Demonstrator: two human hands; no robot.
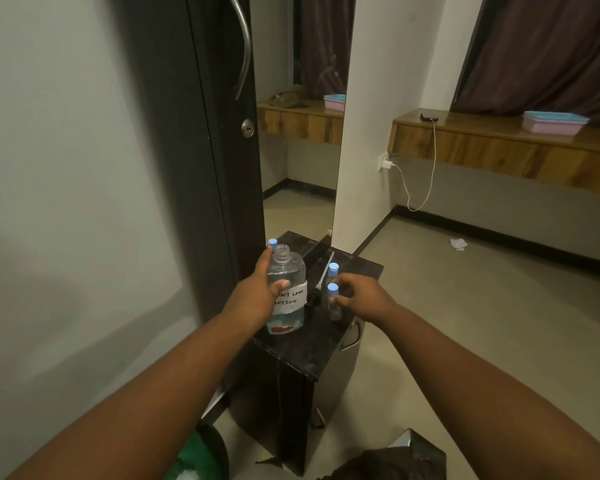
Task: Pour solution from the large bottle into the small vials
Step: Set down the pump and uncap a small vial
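Observation:
A large clear bottle (286, 271) with a white handwritten label and no cap stands on a small dark cabinet top (312, 348). My left hand (257, 292) grips it around the middle. A small vial with a blue cap (333, 301) stands to its right, and my right hand (357, 296) pinches it near the top. A second blue-capped vial (333, 269) stands just behind it. A third blue cap (273, 242) shows behind the bottle. A black cap (313, 298) and a thin dropper (324, 270) lie between bottle and vials.
A dark door with a metal handle (243, 46) stands at the left, a mirror beside it. A wooden ledge (499, 147) at the right carries a pink tray (551, 123) and a phone on a charging cable. Green and dark things lie on the floor near my feet.

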